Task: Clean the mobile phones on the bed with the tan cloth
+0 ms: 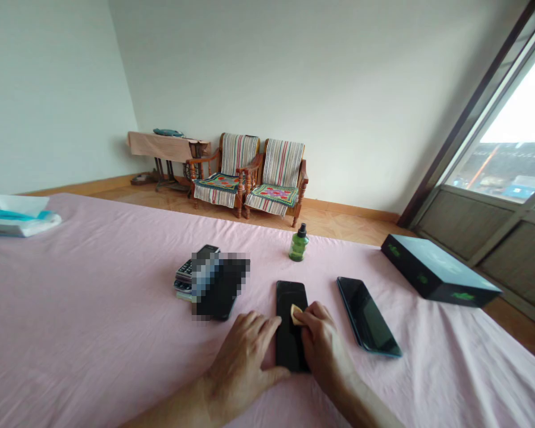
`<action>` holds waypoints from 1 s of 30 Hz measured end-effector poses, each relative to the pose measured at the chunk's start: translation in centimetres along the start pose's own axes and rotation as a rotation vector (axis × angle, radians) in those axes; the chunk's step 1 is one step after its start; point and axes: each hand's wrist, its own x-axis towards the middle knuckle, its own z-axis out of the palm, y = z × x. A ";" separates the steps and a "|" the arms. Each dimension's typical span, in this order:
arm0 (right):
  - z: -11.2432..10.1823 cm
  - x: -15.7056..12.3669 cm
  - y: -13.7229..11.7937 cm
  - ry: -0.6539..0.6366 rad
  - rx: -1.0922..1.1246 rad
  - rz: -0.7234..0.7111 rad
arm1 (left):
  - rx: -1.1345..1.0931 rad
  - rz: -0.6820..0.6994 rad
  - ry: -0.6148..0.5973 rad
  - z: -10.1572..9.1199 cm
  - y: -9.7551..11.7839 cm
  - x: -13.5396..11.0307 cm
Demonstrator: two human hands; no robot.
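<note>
A black smartphone [289, 351] lies face up on the pink cloth, right in front of me. My left hand [247, 356] braces it, fingers along its left edge and thumb at its lower end. Pinched in my right hand [323, 339] is a small pale-yellow piece of cloth or sponge [296, 315], pressed on the phone's screen. To the right lies a second smartphone [369, 318], dark and face up. A green spray bottle [298, 245] stands upright beyond the first phone.
Several stacked phones [205, 257], partly blurred out, lie on the left of the pink-covered table [116, 333]. A black box [437, 267] sits at the right, a tissue pack [20, 223] at the far left. Two wooden chairs [276, 172] stand by the wall.
</note>
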 end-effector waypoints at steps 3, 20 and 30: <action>-0.2 -1.1 -1.3 -0.016 0.133 0.080 | -0.026 0.014 -0.028 0.2 0.3 -0.3; -2.1 0.4 -2.4 0.023 0.950 0.512 | -0.417 -0.042 0.128 1.6 -1.2 -0.3; -1.3 0.7 -1.3 0.071 1.178 0.636 | -0.580 -0.145 0.169 1.1 -1.2 0.6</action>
